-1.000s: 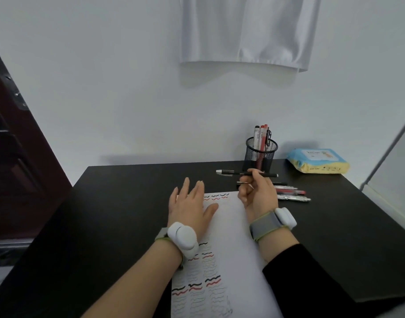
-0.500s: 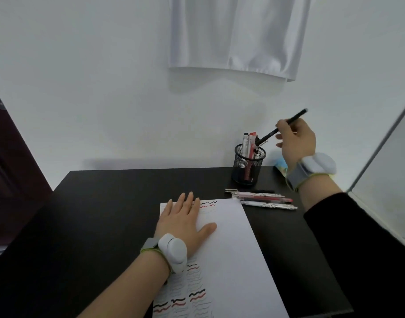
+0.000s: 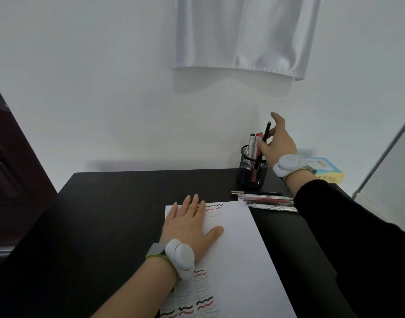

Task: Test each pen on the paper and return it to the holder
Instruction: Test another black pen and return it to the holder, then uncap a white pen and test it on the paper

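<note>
Right hand pinched a black pen between thumb and fingers, its lower end down inside the mesh holder at the desk's back, among other pens. Left hand lay flat, fingers straight, on the paper's top corner. Three loose pens lay just beside the paper's far right corner.

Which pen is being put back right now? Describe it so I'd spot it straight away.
Find the black mesh holder at the back right of the dark table, just left of the right hand. The black pen stands in it, pinched between that hand's thumb and finger. It is slim, all black and rises highest, while its neighbours are a white pen and red ones.
</note>
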Demonstrator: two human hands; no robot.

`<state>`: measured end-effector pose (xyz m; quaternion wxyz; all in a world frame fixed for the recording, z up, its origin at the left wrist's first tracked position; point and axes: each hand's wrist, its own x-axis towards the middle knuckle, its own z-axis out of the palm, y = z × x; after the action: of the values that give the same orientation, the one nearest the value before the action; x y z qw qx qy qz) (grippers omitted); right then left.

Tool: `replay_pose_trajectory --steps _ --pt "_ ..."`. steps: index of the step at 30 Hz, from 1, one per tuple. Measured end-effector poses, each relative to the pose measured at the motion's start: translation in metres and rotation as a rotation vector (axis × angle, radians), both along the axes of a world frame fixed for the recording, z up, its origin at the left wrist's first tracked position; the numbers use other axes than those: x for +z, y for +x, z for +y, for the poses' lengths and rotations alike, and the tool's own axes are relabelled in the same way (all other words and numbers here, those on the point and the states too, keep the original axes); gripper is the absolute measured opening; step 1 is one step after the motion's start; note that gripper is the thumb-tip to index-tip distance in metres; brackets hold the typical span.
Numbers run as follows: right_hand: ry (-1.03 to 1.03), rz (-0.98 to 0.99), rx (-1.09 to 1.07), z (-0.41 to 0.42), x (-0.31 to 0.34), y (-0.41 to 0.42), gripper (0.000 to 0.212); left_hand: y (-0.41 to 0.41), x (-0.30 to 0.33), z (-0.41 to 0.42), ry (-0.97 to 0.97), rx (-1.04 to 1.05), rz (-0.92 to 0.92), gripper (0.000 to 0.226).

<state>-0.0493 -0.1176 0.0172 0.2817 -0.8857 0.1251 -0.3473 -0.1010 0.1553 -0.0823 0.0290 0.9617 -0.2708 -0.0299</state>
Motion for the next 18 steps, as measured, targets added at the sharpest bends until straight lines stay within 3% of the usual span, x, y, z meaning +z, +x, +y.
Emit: replay_pose_trajectory --steps 9,14,18 --pt "-0.251 0.126 -0.007 -0.004 -0.017 0.007 0.038 0.001 -0.002 -0.002 -0.017 0.007 -0.02 0.086" --pt "-0.39 0.165 -0.113 -0.006 -0.014 -0.003 0.048 0.0 -0.002 -0.002 -0.021 0.012 -0.026 0.085" --pt "-0.268 0.155 -0.08 -0.014 -0.015 -0.019 0.061 0.0 -0.001 -0.002 -0.022 0.005 -0.021 0.085"
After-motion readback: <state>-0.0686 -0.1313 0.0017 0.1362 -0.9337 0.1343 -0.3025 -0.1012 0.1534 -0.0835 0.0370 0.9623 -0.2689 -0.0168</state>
